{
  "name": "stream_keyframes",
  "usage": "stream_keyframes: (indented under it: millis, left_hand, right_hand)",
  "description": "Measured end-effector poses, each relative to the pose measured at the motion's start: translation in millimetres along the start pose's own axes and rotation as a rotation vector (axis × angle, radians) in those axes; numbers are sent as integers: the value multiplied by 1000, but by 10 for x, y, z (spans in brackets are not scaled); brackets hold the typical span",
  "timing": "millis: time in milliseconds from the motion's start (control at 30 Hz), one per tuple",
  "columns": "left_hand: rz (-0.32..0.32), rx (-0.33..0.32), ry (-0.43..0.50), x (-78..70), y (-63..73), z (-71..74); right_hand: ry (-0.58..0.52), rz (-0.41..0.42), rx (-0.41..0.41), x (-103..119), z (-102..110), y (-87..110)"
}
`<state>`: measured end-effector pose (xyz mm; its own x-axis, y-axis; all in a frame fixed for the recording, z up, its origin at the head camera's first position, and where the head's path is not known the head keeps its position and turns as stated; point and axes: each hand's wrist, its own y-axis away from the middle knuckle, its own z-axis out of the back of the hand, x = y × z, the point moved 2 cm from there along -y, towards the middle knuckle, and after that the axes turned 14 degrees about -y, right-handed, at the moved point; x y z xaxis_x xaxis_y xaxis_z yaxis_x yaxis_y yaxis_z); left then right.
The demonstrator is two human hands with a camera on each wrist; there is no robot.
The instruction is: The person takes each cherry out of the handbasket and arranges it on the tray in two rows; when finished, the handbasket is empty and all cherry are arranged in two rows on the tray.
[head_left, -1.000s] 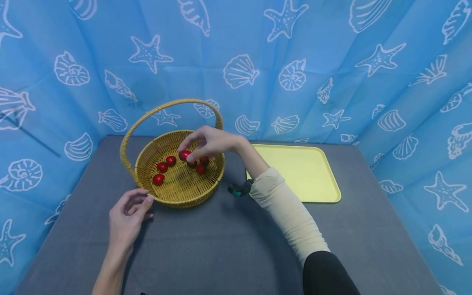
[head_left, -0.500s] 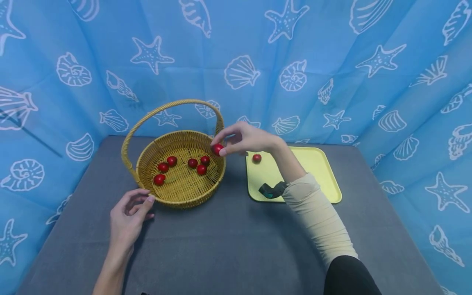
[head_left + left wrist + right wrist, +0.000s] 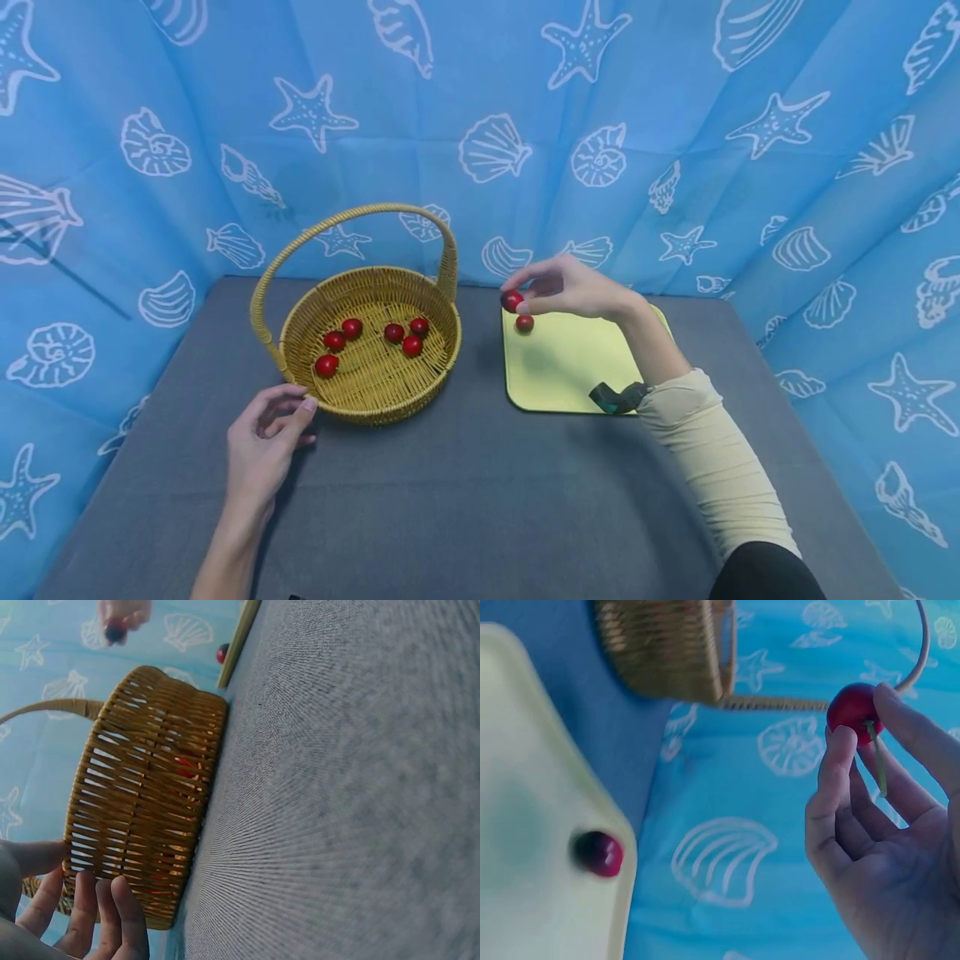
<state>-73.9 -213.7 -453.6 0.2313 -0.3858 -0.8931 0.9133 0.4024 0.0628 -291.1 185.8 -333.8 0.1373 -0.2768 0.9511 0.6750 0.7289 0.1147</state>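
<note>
My right hand (image 3: 581, 287) pinches a red cherry (image 3: 512, 301) between thumb and fingertips, over the back left corner of a yellow tray (image 3: 570, 375). In the right wrist view, a green stem (image 3: 880, 761) hangs from the held cherry. Another cherry (image 3: 524, 323) lies on the tray just below. A round wicker basket (image 3: 367, 362) with a tall handle stands to the left, with several cherries in two groups inside. At its front left rim, my left hand (image 3: 258, 442) grips the edge, with thumb and fingers at the wicker in the left wrist view.
A grey cloth (image 3: 420, 500) covers the table. Behind it hangs a blue curtain (image 3: 420, 125) with white shells and starfish. The basket's handle (image 3: 360, 212) arches high above its rim. A black strap (image 3: 618, 398) hangs at the right wrist.
The right hand has carried the cherry from over the basket rightward to above the tray. The left hand stays at the basket rim, and the basket has not shifted on the table.
</note>
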Motion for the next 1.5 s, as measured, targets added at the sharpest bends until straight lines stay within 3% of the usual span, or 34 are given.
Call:
stream_keyframes:
  millis: [200,833,1067,1500]
  left_hand:
    - [-12,-1,-11,-10,2,-2]
    - [33,7,-20,-10,-4,1]
    - [33,11,10,-3,-18,7]
    - [33,20,-1,-7,-13,12]
  right_hand:
    - [10,-26,-93,-161,152,186]
    - [79,-113,-222,-579,427,547]
    - [-7,-131,-294,-725,444,599]
    - [-102,-121,-340,-879,391,595]
